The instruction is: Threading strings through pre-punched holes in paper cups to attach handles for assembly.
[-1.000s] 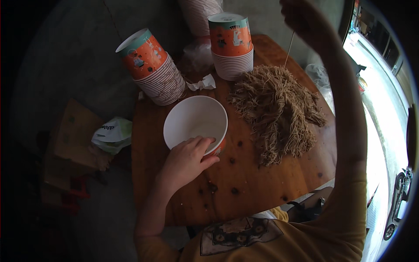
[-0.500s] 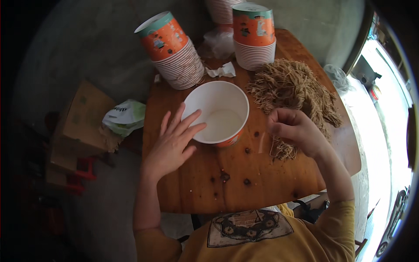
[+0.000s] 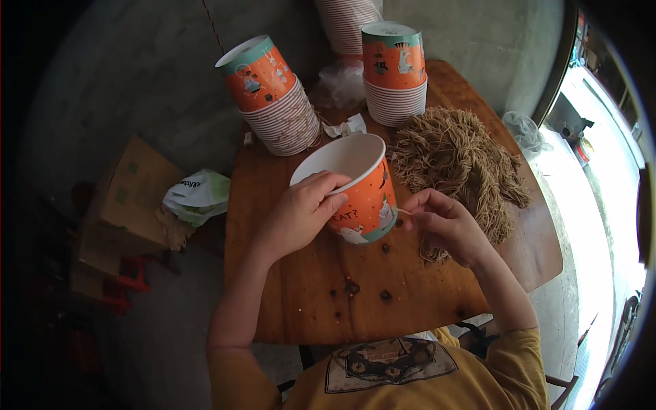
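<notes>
My left hand is closed over the near rim of an orange paper bucket with a white inside and a green band at its base. The bucket leans, its mouth tipped away to the upper left and its printed side turned toward me. At its lower right side, my right hand pinches a thin pale strip between thumb and finger. One end of the strip reaches the bucket's wall near the green band; whether it sticks there I cannot tell. Just beyond the right hand lies a heap of brown twisted cords.
Two stacks of upturned paper buckets, a left stack and a right stack, stand at the back of the wooden table. Between them are a crumpled white paper and a clear plastic bag. Cardboard boxes stand left of the table.
The left hand has gone from spread fingers at the bucket's rim to a grip on it. The bucket has tilted to show its side. My right hand has brought the strip against the bucket.
</notes>
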A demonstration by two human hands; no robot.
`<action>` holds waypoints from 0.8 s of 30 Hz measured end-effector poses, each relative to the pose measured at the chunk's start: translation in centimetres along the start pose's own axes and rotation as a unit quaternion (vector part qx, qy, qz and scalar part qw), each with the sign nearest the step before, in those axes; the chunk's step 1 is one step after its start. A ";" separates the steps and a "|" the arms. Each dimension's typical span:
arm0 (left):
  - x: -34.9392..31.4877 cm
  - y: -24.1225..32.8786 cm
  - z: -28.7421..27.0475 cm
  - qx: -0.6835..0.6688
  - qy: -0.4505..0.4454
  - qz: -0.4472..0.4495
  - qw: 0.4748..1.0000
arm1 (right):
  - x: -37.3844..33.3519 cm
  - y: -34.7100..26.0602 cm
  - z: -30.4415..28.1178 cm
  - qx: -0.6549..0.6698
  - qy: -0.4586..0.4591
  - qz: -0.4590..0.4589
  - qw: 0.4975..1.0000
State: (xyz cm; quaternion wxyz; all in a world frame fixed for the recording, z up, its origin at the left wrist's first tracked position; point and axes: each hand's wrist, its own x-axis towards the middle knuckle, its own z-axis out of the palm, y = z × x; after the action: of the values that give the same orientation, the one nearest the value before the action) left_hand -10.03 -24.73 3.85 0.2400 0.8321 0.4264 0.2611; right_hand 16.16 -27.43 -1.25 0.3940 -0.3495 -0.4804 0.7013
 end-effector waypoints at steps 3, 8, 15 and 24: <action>0.8 0.1 0.1 -0.136 0.012 -0.061 0.989 | 0.4 0.0 0.7 0.014 -0.006 -0.036 0.999; 2.2 0.6 0.1 -0.318 -0.031 -0.106 0.942 | 2.4 0.7 2.0 0.013 0.024 -0.126 0.992; 1.4 -1.5 0.0 -0.432 -0.016 -0.110 0.895 | 3.6 0.1 2.0 -0.039 0.097 -0.109 0.989; -2.7 -6.4 2.9 -0.376 0.018 -0.112 0.920 | 4.9 0.3 0.3 -0.043 0.149 -0.149 0.977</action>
State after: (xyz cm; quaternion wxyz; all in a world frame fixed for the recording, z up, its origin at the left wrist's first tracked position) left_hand -13.25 -24.16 -2.88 0.5551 0.6221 0.3920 0.3889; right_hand 13.63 -23.24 -2.00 0.5459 -0.3913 -0.4926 0.5533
